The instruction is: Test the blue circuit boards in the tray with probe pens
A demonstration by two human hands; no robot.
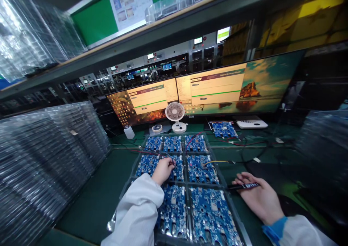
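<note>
From where I stand, the left hand [162, 170] seems to pinch the end of a thin cable [166, 154] that comes in from beyond its fingertips; the central circuit board [178, 172] lies beneath and just right of them. Farther right, the right hand [259, 195] loosely grips a black marker pen [248, 186], lying crosswise, pointing left.

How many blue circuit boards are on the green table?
9 that I can see: three back-row boards, three middle-row boards and two front-row boards in the tray, plus one other board behind it, to the right. The left sleeve may hide another.
</note>
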